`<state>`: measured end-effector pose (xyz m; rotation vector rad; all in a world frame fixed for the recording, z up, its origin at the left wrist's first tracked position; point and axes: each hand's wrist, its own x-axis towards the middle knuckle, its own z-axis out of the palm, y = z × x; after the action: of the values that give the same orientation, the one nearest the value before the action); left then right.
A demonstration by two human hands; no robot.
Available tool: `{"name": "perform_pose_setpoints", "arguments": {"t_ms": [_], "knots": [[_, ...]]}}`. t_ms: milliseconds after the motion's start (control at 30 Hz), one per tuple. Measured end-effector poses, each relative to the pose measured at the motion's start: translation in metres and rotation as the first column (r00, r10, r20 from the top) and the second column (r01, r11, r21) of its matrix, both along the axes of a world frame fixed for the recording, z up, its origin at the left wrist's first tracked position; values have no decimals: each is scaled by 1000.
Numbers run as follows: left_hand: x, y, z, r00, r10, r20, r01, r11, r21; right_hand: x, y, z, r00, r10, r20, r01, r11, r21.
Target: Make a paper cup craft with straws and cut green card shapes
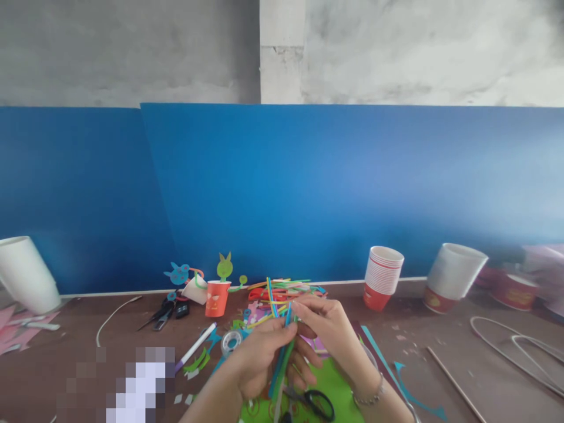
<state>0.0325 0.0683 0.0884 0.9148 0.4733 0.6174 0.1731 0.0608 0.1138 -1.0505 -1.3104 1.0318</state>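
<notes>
My left hand (262, 355) is closed round a small bunch of blue and green drinking straws (278, 376), which slant down below the palm. The thumb and forefinger of my right hand (326, 326) pinch at the upper ends of those straws. Its other fingers curl beside them. Just behind my hands lies a loose pile of coloured straws (291, 288). Under my hands is a sheet of green paper (341, 390), with black-handled scissors (319, 404) on it. A roll of clear tape (231, 341) sits left of my left wrist.
A red paper cup (215, 299) bears a green paper head; a tipped white cup (196, 289) stands beside it. A marker (196, 348) lies at left. Stacked paper cups (382, 276), another cup stack (453, 279), a thin stick (453, 382) and a white cable (513, 336) are at right.
</notes>
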Motion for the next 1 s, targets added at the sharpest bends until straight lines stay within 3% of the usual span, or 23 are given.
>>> {"name": "perform_pose_setpoints", "arguments": {"t_ms": [233, 433, 633, 800, 900, 1000], "knots": [[0, 0, 5, 1000, 19, -25, -20, 1000, -19, 5, 2, -6, 992, -51, 112, 51, 999, 2], [2, -1, 3, 997, 64, -50, -67, 995, -68, 4, 2, -5, 993, -47, 107, 43, 998, 45], [3, 0, 5, 992, 102, -69, -102, 995, 11, 3, 3, -7, 997, 24, 72, -25, 1000, 7], [5, -2, 5, 984, 138, -110, -127, 987, 101, 5, 5, -9, 987, 38, 158, -38, 999, -3], [6, -3, 4, 985, 137, -108, -126, 986, 107, 4, 4, -9, 993, 18, 119, -14, 999, -32], [7, -3, 4, 989, 133, -63, -128, 988, 83, 3, 1, -7, 996, 79, 36, -76, 995, -65]]}}
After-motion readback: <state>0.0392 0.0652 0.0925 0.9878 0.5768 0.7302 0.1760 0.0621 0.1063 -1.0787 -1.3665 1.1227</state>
